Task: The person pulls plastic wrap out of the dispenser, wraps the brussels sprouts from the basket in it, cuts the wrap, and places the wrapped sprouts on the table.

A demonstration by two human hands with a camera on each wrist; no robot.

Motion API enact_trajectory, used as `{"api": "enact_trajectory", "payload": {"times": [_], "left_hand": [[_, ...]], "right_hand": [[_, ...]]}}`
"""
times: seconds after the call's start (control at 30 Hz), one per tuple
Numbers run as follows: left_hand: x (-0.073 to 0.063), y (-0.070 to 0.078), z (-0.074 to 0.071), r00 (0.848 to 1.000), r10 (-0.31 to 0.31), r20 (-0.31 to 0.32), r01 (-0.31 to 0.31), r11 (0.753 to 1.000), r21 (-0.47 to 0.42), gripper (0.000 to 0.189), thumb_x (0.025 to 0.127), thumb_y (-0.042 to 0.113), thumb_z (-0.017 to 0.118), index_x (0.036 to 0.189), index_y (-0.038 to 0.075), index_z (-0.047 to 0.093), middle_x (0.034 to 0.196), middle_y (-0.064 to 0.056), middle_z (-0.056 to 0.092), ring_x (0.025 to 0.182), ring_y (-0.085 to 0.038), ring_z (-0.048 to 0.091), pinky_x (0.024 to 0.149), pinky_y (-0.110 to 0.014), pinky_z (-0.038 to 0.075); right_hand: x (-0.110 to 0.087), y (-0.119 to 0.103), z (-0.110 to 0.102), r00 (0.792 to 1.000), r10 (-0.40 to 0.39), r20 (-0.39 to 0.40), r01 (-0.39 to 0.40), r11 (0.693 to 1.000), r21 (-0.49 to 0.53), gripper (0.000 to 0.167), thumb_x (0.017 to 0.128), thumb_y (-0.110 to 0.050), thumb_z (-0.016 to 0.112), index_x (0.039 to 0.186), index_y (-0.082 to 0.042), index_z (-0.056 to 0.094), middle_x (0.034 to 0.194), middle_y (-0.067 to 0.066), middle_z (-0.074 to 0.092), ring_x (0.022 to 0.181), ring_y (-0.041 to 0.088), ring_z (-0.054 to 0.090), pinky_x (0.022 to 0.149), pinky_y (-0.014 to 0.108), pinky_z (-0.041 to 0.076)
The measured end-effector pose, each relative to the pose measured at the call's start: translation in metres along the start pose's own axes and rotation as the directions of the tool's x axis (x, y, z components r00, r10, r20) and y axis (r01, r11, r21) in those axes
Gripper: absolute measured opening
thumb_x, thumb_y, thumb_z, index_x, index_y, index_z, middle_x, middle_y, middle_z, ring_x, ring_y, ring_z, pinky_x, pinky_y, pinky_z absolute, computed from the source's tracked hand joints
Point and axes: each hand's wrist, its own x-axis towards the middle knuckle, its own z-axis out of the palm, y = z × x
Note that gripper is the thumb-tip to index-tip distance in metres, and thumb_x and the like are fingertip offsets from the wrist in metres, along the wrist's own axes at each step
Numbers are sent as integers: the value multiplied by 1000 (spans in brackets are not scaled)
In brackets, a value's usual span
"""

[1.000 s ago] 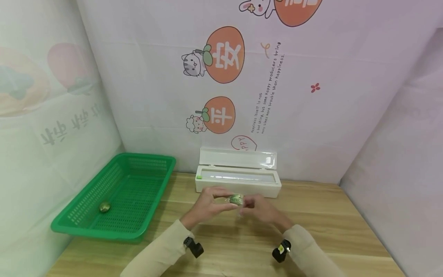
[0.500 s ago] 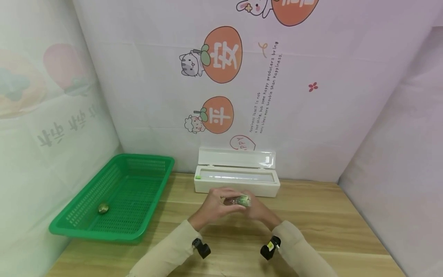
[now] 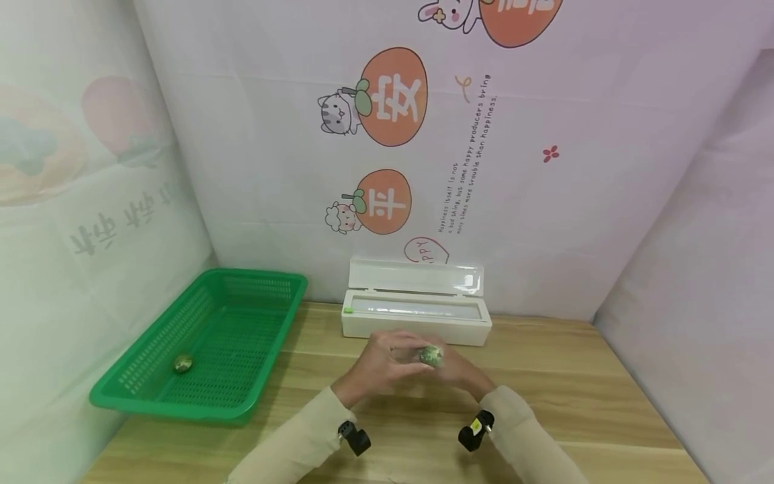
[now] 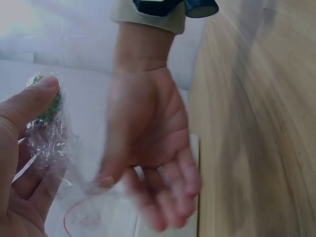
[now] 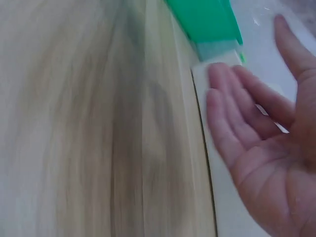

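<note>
In the head view, my left hand holds a small round green thing with pale streaks, above the table in front of the white box. The left wrist view shows its clear plastic film gathered below it, with the left thumb pressed on the green part. A strand of film seems to stretch toward my right hand; whether it touches is blurred. In the right wrist view the right hand's fingers are loosely bent, the palm bare. From above, the green thing partly covers that hand.
A green plastic basket stands at the left, with one small wrapped greenish-gold thing inside. Behind the hands sits a long white box, its clear lid raised against the printed back wall. White cloth walls flank the wooden table.
The right hand has gone from pinching at the film's end to lying loosely behind the green thing. The left hand has shifted slightly right, and the green thing has turned in it.
</note>
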Motion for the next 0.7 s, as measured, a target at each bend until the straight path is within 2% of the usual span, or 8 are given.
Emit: {"api": "enact_trajectory", "payload": {"times": [0.07,0.13,0.23,0.3,0.4,0.47,0.57,0.7], "left_hand": [[1,2,-3,1000,6,-10,-6,1000,-5,33,86,10,87,117,6,79,118,-9,80,106,-18,77,96,-26,62],[1,2,-7,1000,8,-15,-8,1000,9,33,85,9,87,117,7,79,117,-8,80,106,-16,77,96,-27,62],[1,1,-13,999,24,-20,-22,994,111,32,84,11,88,115,8,80,116,-7,80,104,-16,77,95,-27,62],[0,-2,-16,999,47,-13,-44,977,210,30,84,12,90,112,8,80,114,-6,81,103,-16,77,95,-27,62],[-2,-10,-17,997,76,10,-75,935,348,27,83,14,91,108,9,81,108,-4,81,98,-14,76,91,-24,63],[-3,-16,-15,995,96,23,-97,899,427,26,82,15,92,105,9,81,104,-3,80,93,-13,75,86,-22,63],[-7,-24,-11,994,105,35,-108,853,510,27,81,20,93,103,11,81,99,-1,79,87,-11,73,82,-21,62],[-10,-31,-4,994,102,32,-102,822,561,26,81,23,93,101,11,81,97,0,79,87,-12,73,82,-23,62]], "right_hand": [[-4,5,-3,989,142,44,-142,990,13,47,100,-34,72,139,-8,63,117,8,76,104,9,71,95,30,59],[-8,9,-8,958,285,42,-285,958,-1,46,98,-41,75,135,-15,66,113,1,76,102,14,71,91,32,59],[-11,12,-16,929,371,-2,-371,927,57,39,103,-40,69,129,-11,70,115,6,77,105,23,73,93,38,62],[-11,9,-22,929,367,-56,-360,927,101,41,108,-38,61,124,-1,71,116,14,77,105,29,75,94,42,63],[-11,-1,-28,939,324,-115,-301,937,178,48,112,-35,52,130,7,67,123,23,74,113,33,75,101,44,62],[-11,-11,-28,943,301,-141,-277,946,165,49,111,-37,55,133,5,66,125,21,74,113,30,75,102,43,62],[-10,-22,-23,943,290,-164,-280,956,83,46,105,-40,65,132,-4,70,123,13,77,111,22,75,99,39,63],[-9,-32,-12,950,263,-170,-268,963,-7,38,98,-39,76,123,-10,75,116,7,79,104,17,75,89,29,63]]}}
